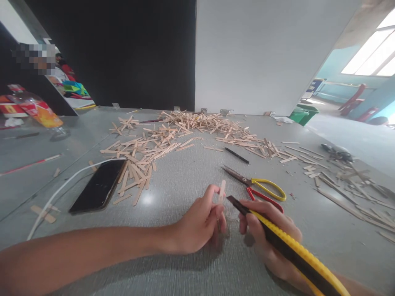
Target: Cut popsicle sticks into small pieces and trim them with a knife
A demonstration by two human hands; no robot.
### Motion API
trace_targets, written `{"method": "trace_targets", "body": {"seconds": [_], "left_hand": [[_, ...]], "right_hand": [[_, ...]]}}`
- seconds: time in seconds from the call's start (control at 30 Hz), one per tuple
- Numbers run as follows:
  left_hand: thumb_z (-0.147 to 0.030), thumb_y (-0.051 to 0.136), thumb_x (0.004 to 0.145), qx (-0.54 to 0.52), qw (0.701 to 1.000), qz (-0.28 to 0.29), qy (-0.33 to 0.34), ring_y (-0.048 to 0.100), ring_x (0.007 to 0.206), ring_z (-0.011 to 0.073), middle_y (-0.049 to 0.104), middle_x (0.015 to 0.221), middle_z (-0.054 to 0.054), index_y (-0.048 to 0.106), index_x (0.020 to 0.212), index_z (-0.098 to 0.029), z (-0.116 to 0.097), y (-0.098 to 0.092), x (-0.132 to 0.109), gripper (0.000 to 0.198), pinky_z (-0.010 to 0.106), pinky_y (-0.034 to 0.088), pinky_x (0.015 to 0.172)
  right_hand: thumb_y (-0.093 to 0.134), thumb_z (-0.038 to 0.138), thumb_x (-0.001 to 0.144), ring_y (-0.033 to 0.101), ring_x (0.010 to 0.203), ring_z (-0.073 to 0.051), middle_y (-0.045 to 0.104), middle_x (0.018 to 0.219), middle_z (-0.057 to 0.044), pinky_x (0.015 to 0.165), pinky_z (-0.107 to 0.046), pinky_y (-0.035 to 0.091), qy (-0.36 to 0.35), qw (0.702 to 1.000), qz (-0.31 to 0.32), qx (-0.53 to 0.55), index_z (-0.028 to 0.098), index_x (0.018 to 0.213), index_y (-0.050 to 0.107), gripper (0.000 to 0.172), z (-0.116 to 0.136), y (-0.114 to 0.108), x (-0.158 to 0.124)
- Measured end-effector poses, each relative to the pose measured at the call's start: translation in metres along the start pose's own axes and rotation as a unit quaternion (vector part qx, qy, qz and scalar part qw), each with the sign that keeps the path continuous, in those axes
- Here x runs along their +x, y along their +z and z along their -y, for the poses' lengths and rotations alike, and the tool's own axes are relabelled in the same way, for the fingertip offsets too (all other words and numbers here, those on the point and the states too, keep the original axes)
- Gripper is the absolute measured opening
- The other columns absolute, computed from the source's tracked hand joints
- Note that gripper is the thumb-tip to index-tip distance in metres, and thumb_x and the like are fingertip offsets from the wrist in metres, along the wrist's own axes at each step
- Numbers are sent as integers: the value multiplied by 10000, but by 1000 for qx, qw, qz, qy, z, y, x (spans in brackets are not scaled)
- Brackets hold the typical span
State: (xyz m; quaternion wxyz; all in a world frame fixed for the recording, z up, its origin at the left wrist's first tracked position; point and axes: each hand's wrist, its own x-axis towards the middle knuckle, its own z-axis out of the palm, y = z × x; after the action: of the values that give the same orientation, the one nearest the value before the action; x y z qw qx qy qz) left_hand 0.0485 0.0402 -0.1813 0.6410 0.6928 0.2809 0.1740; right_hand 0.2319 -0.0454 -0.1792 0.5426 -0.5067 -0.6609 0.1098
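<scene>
- The left hand (197,226) pinches a wooden stick (221,190) between thumb and fingers, its free end poking up past the fingertips.
- That stick's long axis runs roughly from 6 to 12 o'clock, tipped slightly toward 1; its exact slant is hard to judge.
- The right hand (277,218) is closed around a cutter knife (286,243), which points to 10 o'clock, its blade tip just beside the stick; whether they touch cannot be told.
- From the right hand the stick lies at 10 o'clock; the left fingers holding it are close to the blade.
- Scissors (249,181) lie at 12 o'clock from the right hand, handles just beyond its fingers.
- Farther off toward 12 o'clock spreads a pile of sticks (197,121); a phone (98,187) rests at 10 o'clock from the left hand.
</scene>
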Motion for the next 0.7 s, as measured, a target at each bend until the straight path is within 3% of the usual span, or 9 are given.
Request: {"method": "trace_targets", "body": {"seconds": [0.13,0.2,0.27,0.33,0.43,0.5,0.57,0.6,0.7], "left_hand": [[-481,356,1099,12,998,-55,15,548,444,111,607,757,-55,299,1206,-259,-12,-5,0,253,180,378,373],[-473,379,1101,29,994,-90,48,530,464,97,616,783,-54,302,1204,-260,-23,-11,-1,249,193,397,426],[-471,394,1102,52,987,-126,83,484,464,84,599,768,-67,333,1181,-260,-36,-20,-1,233,206,394,468],[-460,414,1102,77,979,-154,111,444,479,84,558,719,-75,417,1137,-246,-50,-30,-2,217,215,370,491],[-439,482,1083,113,967,-181,140,423,555,98,473,687,-59,574,1008,-203,-73,-44,-5,264,223,335,511],[-417,513,1072,130,961,-189,154,412,586,106,448,688,-51,618,986,-188,-91,-52,-9,266,224,323,512],[-378,533,1065,133,961,-183,160,435,585,109,476,675,-56,594,1069,-199,-111,-57,-16,189,215,339,505],[-356,545,1059,129,963,-175,159,462,582,110,505,663,-60,564,1107,-211,-121,-60,-19,153,206,353,500],[-325,586,1033,124,970,-144,150,480,514,90,602,647,-40,573,965,-212,-149,-66,-28,132,189,351,456]], "right_hand": [[565,159,1010,618,522,-111,649,687,51,517,-207,506,-24,999,15,-45,267,1169,622,200,-4,-6,4],[524,100,1015,640,626,-153,655,798,-1,579,-263,540,-80,979,153,-108,236,1205,617,252,-4,-8,11],[465,41,996,652,700,-213,659,896,-73,599,-336,570,-161,922,296,-191,163,1212,626,296,-2,-11,18],[446,-22,939,669,740,-244,672,938,-106,599,-357,594,-201,872,365,-255,93,1301,599,409,1,-14,25],[482,-76,850,704,959,-258,703,1124,-133,803,-364,633,-178,863,349,-319,95,1522,431,695,-4,-25,33],[516,-86,818,680,1107,-304,683,1254,-177,930,-441,606,-131,856,289,-408,109,1468,509,679,-18,-36,36],[540,-123,750,725,980,-368,711,1148,-227,779,-491,631,-60,826,245,-504,78,1181,697,501,-38,-45,38],[558,-130,729,742,779,-361,728,944,-214,632,-473,621,-42,821,239,-516,68,985,735,369,-48,-49,38],[600,-97,743,720,577,-279,704,733,-109,466,-340,531,-28,835,237,-497,146,768,706,266,-72,-54,36]]}}
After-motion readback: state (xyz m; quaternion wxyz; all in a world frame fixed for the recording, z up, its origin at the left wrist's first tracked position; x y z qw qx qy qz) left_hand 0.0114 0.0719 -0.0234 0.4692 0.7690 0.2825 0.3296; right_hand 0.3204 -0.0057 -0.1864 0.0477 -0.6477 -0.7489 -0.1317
